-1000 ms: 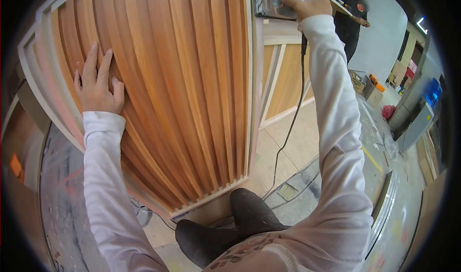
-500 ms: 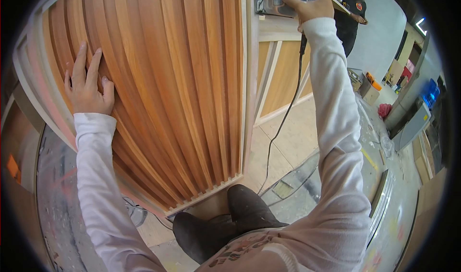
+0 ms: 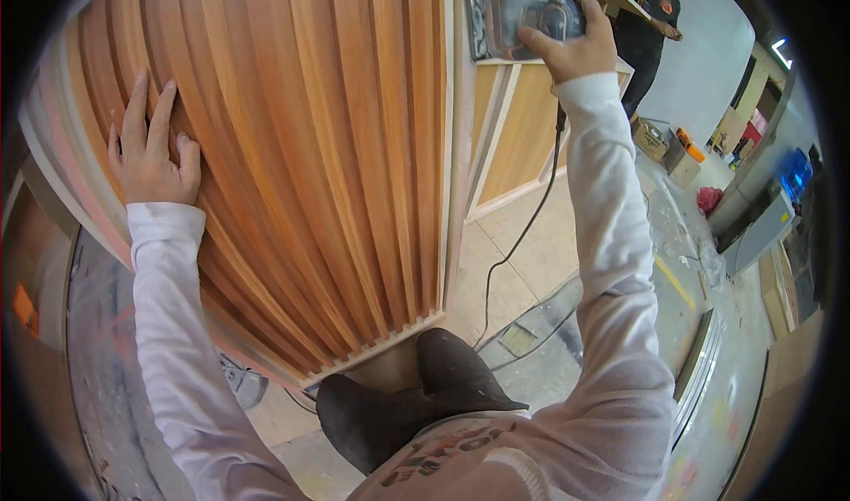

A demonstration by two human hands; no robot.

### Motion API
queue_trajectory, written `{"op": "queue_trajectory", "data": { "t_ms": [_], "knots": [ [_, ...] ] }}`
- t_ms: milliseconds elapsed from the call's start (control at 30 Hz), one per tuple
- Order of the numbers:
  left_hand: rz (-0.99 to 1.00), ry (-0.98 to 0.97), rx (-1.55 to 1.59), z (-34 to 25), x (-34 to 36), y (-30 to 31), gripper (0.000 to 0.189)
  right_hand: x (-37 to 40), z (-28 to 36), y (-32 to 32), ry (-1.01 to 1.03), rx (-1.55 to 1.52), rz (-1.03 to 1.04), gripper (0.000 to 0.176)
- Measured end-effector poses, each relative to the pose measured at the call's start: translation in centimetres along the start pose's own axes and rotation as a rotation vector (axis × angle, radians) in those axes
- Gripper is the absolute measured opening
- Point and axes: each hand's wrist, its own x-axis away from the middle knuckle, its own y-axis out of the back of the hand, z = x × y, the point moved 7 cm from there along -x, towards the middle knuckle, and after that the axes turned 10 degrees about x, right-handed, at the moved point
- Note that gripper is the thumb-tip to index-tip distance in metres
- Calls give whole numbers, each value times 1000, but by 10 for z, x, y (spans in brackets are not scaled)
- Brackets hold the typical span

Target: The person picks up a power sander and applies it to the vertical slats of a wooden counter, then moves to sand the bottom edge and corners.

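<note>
A slatted wooden panel (image 3: pixel 292 147) with a pale frame stands in front of me. On its left part my left hand (image 3: pixel 158 151) lies with fingers spread over the slats, holding nothing. My right hand (image 3: pixel 580 45) is wrapped round an electric sander (image 3: pixel 522 21), its pad at the panel's pale right edge (image 3: pixel 458 103) near the top. The sander is slightly blurred. From under my right hand its black cord (image 3: pixel 522 253) runs down to the floor.
Behind the panel's right side is a paler framed wooden panel (image 3: pixel 518 129). Another person (image 3: pixel 651 32) stands at the back right. Metal lengths (image 3: pixel 699 368) lie on the stained floor to my right, and cords trail near my legs. A blue water bottle (image 3: pixel 797 173) stands farther right.
The sander in my right hand has moved down along the panel's edge. My left hand stays on the slats, shifted slightly left in view.
</note>
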Motion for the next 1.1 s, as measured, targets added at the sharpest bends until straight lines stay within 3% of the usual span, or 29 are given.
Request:
{"op": "queue_trajectory", "data": {
  "t_ms": [267, 400, 467, 533, 733, 833, 1100],
  "knots": [
    [6, -16, 5, 0, -3, -2, 58, 47, -11, 0, -49, -108, 50, 63],
    [14, -4, -4, -1, -3, 0, 59, 27, -8, -2, -90, -160, 79, 63],
    [22, 6, -11, -1, -3, 0, 59, 13, -1, 1, -69, -26, 68, 64],
    [32, 12, -33, 0, -2, -1, 60, 6, -3, -4, -89, -149, 105, 63],
    [-1, -16, -1, -1, -1, 0, 59, 30, -1, 3, 56, -22, 65, 63],
    [-5, -12, -20, -2, -2, 2, 58, 39, -7, 3, -18, -168, 90, 59],
    [20, 15, -24, -3, -1, 0, 58, 5, -1, -2, -13, -133, 95, 63]
  ]
}}
